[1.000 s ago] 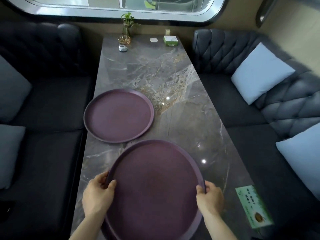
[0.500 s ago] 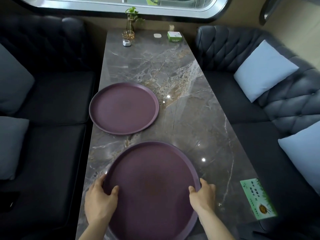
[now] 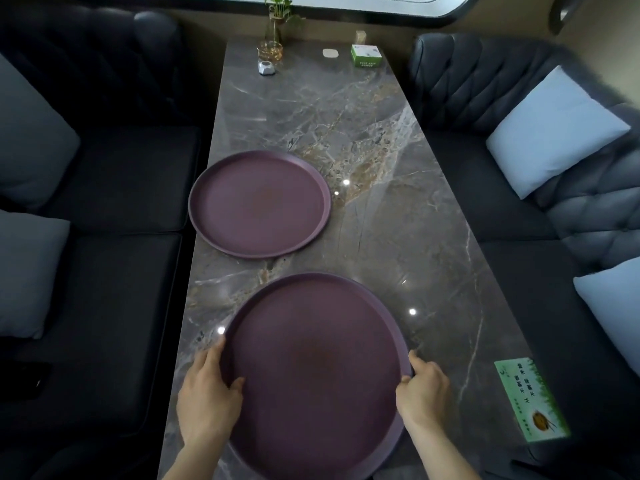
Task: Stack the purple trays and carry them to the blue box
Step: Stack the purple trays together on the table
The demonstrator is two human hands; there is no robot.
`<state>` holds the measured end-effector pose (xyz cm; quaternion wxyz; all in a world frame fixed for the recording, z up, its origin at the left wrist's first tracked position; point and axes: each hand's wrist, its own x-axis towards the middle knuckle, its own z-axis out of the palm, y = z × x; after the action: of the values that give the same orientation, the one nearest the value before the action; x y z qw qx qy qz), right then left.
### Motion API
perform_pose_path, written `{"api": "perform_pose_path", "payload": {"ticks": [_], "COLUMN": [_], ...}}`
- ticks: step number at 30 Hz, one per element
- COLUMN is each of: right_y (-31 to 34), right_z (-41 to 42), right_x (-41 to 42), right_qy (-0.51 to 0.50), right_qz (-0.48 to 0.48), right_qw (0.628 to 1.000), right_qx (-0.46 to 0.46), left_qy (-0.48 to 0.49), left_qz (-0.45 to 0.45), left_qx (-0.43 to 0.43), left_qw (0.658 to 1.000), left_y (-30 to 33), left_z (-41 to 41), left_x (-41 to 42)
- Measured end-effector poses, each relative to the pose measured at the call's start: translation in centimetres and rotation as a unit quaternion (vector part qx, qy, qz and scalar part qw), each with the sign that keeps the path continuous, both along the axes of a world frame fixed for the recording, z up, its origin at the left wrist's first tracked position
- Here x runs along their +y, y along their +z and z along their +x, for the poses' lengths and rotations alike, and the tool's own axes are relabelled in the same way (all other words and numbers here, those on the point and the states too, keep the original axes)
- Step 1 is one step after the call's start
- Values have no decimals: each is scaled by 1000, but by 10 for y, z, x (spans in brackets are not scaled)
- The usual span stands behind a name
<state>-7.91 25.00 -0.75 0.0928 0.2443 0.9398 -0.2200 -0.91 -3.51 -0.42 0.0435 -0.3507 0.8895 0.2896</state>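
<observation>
So, head view, the only one: near purple tray gripped at both sides. Left hand curled over the left rim, thumb inside on the tray floor, fingers along the outer edge. Right hand closed on the right rim the same way, thumb tip on the lip. Symmetric two-sided grip probably because the tray is wide and shallow, and level handling needs both sides held. Can't tell if it's lifted or resting on the counter.

Far purple tray lies flat on the counter, well apart from the held one, its left rim overhanging the counter's left edge a bit. Likely the stacking target or the one to go on top; it looks smaller, though that could be the wide lens.

Blue box not in view.

Room: bare marble strip between the two trays, and wide open counter to the right of both. Green card sits near the right edge, clear of the tray. Plant vase and green box are at the far end, out of the way. Dark sofa seats flank both long edges, so sliding sideways risks the drop-off.
</observation>
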Motion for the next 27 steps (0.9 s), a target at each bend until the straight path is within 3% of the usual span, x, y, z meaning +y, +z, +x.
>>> {"api": "perform_pose_path", "payload": {"ticks": [8,15,21,23,27], "right_y": [0,28,50,55,63], "right_z": [1,-2,-24,-41,-88], "right_x": [-3,-4,-23,-35,-58], "right_qy": [27,93,128,151,188], "right_qz": [51,103,34,3,-26], "right_qw": [998,986,991,988,982], "right_qx": [-20,-87,-7,15,5], "left_qy": [-31,-104,-151,-116,34], "left_qz": [-10,-11,-49,-13,148], "left_qx": [-2,-53,-20,-1,57], "left_qw": [999,993,987,993,987], "left_y": [-9,6,26,30,37], "left_z": [4,-2,-26,-43,-82], "left_x": [-6,-16,-43,-51,-62]}}
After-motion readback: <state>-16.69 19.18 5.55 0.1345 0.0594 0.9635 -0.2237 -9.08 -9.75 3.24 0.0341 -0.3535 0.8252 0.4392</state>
